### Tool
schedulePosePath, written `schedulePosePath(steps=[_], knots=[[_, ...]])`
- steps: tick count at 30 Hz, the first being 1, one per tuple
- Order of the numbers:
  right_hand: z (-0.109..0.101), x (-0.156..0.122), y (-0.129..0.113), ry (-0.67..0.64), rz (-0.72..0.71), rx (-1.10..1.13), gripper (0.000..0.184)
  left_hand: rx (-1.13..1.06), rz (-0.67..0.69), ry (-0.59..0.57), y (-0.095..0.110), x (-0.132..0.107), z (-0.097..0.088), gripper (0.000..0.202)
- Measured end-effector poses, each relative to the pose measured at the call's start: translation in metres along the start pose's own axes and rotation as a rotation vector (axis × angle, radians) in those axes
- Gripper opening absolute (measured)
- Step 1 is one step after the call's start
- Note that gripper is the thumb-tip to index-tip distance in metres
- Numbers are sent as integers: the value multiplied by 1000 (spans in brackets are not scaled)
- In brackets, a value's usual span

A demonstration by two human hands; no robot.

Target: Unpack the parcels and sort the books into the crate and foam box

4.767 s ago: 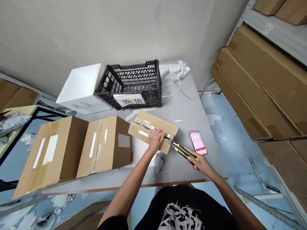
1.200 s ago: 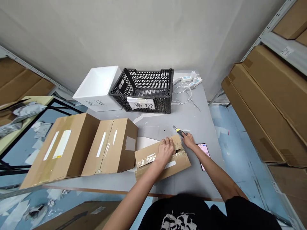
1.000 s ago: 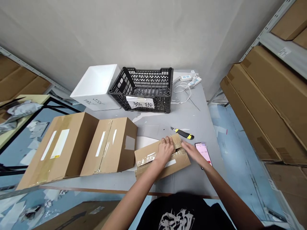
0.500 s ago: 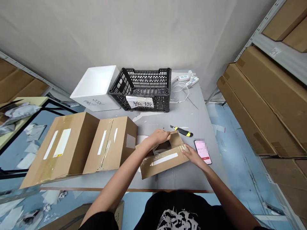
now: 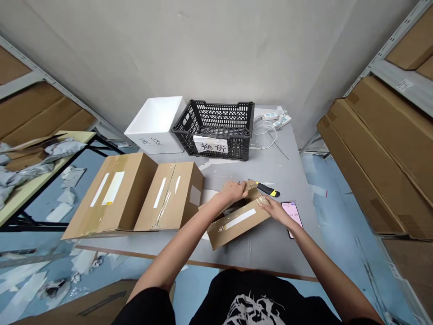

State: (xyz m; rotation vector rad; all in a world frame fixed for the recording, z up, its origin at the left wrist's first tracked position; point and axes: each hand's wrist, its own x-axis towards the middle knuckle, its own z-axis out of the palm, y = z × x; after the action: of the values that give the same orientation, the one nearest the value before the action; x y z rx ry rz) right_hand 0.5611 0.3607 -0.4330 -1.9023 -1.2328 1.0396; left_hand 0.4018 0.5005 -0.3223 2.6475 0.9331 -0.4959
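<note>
A small brown cardboard box (image 5: 237, 224) sits on the grey table (image 5: 270, 253), its taped top flaps parted. My left hand (image 5: 232, 192) grips the raised far flap. My right hand (image 5: 273, 210) holds the box's right end, fingers against the cardboard. The box's inside is mostly hidden from this angle. A yellow-and-black utility knife (image 5: 268, 189) lies on the table just beyond the box, in neither hand. To the right of my right hand lies a smartphone (image 5: 291, 213) with a lit pink screen.
Two larger taped cardboard boxes (image 5: 135, 196) stand to the left. Behind them are a white foam box (image 5: 154, 124) and a black plastic crate (image 5: 216, 131) with a paper label. A power strip (image 5: 275, 118) and cables lie at the back. Shelves of flat cartons flank the table.
The knife has left my right hand and lies on the table. The box's taped flaps have been parted, with my left hand lifting the far one. The view has shifted slightly.
</note>
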Motion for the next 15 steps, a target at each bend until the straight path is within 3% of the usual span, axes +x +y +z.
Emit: schedulePosePath(steps=[4, 8, 15], knots=[[-2, 26, -27, 126, -50, -227, 56, -34, -213, 60, -6, 3, 1, 43], [8, 19, -43, 258, -3, -402, 72, -99, -416, 108, -24, 5, 2, 46], [33, -10, -58, 59, 124, -320, 92, -179, -643, 121, -51, -7, 5, 60]])
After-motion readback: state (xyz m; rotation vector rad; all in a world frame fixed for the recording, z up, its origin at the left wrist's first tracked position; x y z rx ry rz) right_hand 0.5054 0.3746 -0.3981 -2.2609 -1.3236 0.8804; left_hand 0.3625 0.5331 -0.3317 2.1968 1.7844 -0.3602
